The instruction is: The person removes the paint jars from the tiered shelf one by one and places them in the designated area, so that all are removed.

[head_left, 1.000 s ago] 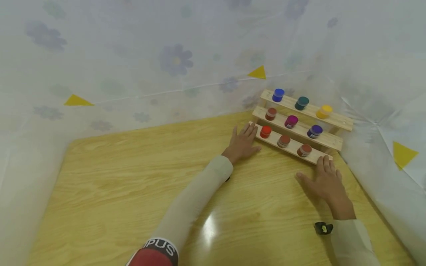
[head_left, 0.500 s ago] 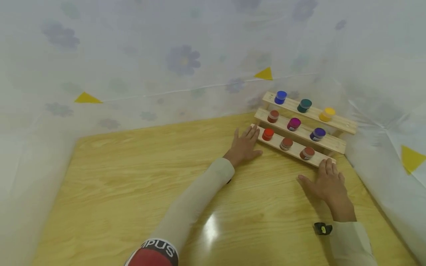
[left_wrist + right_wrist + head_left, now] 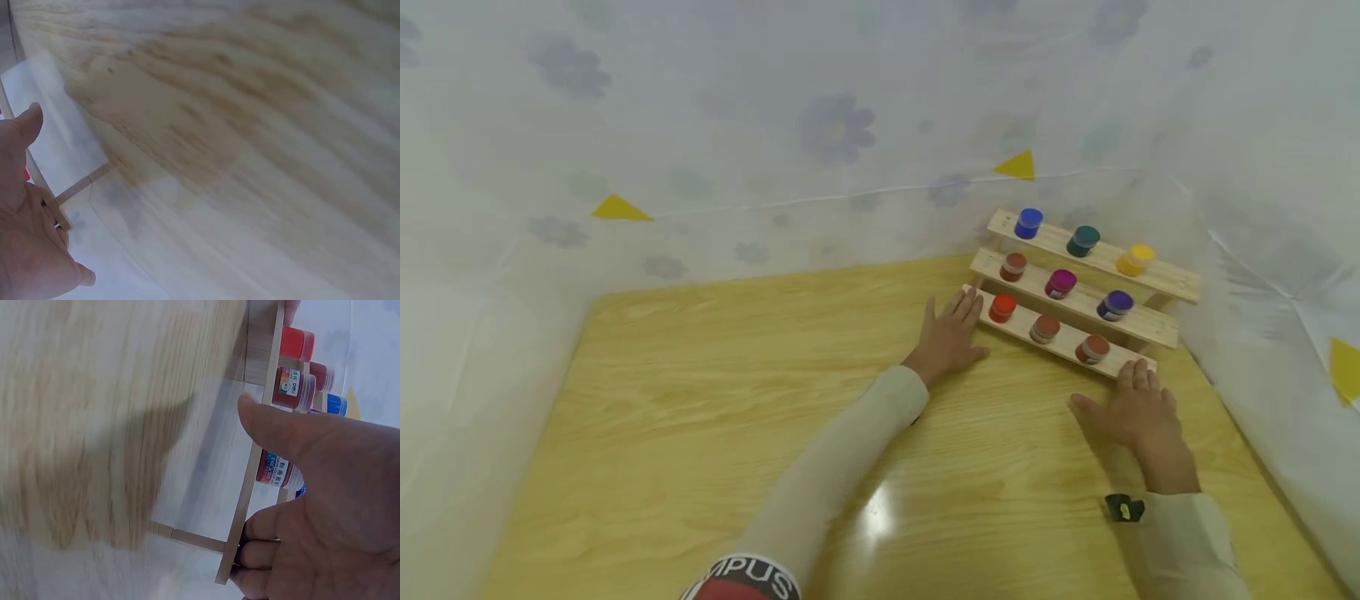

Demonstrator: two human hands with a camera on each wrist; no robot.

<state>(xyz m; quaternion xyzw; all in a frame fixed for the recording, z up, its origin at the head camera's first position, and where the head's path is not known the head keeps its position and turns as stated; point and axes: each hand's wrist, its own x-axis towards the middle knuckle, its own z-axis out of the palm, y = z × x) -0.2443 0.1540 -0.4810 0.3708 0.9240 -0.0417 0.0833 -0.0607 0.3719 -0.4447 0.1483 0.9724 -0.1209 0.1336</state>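
A three-tier wooden rack [image 3: 1087, 297] stands at the table's back right, set at a slant. Small paint jars sit spaced along each tier, among them a red jar [image 3: 1002, 307], a magenta jar [image 3: 1061, 283] and a yellow jar [image 3: 1135, 259]. My left hand [image 3: 946, 342] lays its extended fingers on the left end of the lowest tier. At that tier's right end, the fingertips of my right hand [image 3: 1142, 417] touch the wood, thumb spread to the left. In the right wrist view, those fingers meet the board's end beside a labelled brown jar [image 3: 273, 469].
The wood-grain tabletop [image 3: 715, 400] stretches left and forward of the rack. White flowered sheeting [image 3: 737, 108] hangs behind and along the sides, close to the rack's back and right. Yellow triangles [image 3: 1017, 166] are fixed to it.
The head view has turned a little left. Against the back sheeting, the rack with its jars and both hands have shifted slightly left; the hands keep their places on its ends.
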